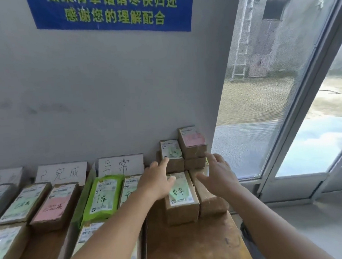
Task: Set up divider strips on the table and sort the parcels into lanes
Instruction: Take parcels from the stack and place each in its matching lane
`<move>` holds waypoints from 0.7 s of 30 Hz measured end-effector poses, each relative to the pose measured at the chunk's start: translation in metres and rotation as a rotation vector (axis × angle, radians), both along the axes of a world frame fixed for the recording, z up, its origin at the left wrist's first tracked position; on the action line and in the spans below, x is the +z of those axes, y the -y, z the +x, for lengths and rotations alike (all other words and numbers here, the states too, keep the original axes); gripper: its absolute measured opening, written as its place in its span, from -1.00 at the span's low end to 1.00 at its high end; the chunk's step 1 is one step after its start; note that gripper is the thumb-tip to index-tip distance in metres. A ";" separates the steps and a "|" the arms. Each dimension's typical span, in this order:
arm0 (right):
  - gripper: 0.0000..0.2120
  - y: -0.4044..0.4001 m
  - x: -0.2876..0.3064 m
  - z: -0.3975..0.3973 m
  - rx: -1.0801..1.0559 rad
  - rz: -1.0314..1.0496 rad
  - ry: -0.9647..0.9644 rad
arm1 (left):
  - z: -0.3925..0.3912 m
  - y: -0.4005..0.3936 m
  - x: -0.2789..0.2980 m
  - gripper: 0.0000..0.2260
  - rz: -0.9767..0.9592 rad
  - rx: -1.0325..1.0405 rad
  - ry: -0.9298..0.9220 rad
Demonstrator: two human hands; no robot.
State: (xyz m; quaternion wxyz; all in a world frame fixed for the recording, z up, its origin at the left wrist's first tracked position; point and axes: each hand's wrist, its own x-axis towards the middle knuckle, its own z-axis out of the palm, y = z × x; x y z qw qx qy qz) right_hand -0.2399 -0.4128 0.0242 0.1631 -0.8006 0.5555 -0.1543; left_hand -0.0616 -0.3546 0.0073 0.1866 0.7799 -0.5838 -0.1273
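Head view, one frame. Both arms reach forward over the wooden table [193, 246] toward a cluster of cardboard parcels at 1 o'clock, against the grey wall.

Left hand [159, 181]: fingers straight and spread, holding nothing; it lies over the left top edge of the near box [181, 198], fingertips at the front of the rear left box [171, 155]. Whether it touches either one I cannot tell.

Right hand [217, 175]: fingers spread and relaxed, holding nothing; it hovers over the plain box [208, 197], which sits just beside the near box at its 3 o'clock. Contact not discernible.

Near box carries a green label with handwriting. Behind it stand stacked boxes; the top right one [192, 142] has a pink label.

Lanes at 9 to 11 o'clock: a cardboard divider strip [84, 194] runs from the wall toward the viewer. To its right lie a green mailer [102, 195] and more labelled parcels, partly hidden by the left arm. To its left lie a pink-labelled parcel [54, 206] and a green-labelled parcel [23, 202]. Handwritten sign cards [120, 165] lean on the wall at the lane heads.

A blue banner [110, 11] hangs at 12 o'clock; a window [283, 82] is at 2 o'clock.
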 end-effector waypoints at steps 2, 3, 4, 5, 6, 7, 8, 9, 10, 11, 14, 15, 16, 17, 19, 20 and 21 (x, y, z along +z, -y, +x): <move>-0.32 0.020 -0.005 0.001 0.009 -0.007 0.006 | -0.002 0.019 -0.007 -0.41 0.024 0.020 0.009; -0.34 0.030 -0.007 0.001 0.013 -0.006 0.015 | -0.003 0.029 -0.010 -0.41 0.035 0.031 0.010; -0.35 0.038 -0.010 0.002 0.017 -0.002 0.026 | -0.004 0.038 -0.014 -0.40 0.046 0.043 0.010; -0.35 0.047 -0.013 0.003 0.019 0.005 0.038 | -0.005 0.047 -0.017 -0.39 0.057 0.057 0.010; -0.35 0.055 -0.015 0.005 0.019 0.014 0.051 | -0.005 0.056 -0.020 -0.38 0.066 0.074 0.007; -0.34 0.062 -0.018 0.006 0.015 0.022 0.066 | -0.006 0.064 -0.023 -0.36 0.072 0.095 0.002; -0.33 0.069 -0.020 0.008 0.009 0.029 0.081 | -0.006 0.071 -0.026 -0.34 0.074 0.118 -0.008; -0.29 0.075 -0.023 0.010 0.000 0.034 0.092 | -0.006 0.079 -0.029 -0.32 0.072 0.146 -0.021; -0.24 0.082 -0.025 0.013 -0.010 0.037 0.097 | -0.007 0.085 -0.032 -0.30 0.066 0.176 -0.035; -0.19 0.088 -0.027 0.016 -0.019 0.038 0.101 | -0.007 0.092 -0.035 -0.27 0.058 0.204 -0.044; -0.12 0.105 -0.032 0.027 -0.031 0.027 0.127 | -0.010 0.110 -0.043 -0.22 0.040 0.271 -0.027; -0.11 0.110 -0.033 0.031 -0.030 0.017 0.130 | -0.012 0.116 -0.045 -0.21 0.037 0.288 -0.022; -0.10 0.114 -0.034 0.036 -0.030 0.003 0.126 | -0.012 0.121 -0.047 -0.21 0.035 0.298 -0.022; -0.10 0.118 -0.036 0.039 -0.031 -0.014 0.122 | -0.013 0.126 -0.049 -0.21 0.033 0.302 -0.024; -0.12 0.124 -0.038 0.045 -0.029 -0.037 0.121 | -0.012 0.132 -0.053 -0.23 0.025 0.296 -0.019; -0.13 0.127 -0.040 0.048 -0.031 -0.042 0.121 | -0.011 0.134 -0.056 -0.26 0.014 0.289 -0.012; -0.15 0.130 -0.041 0.049 -0.036 -0.045 0.117 | -0.010 0.134 -0.058 -0.29 -0.003 0.282 -0.005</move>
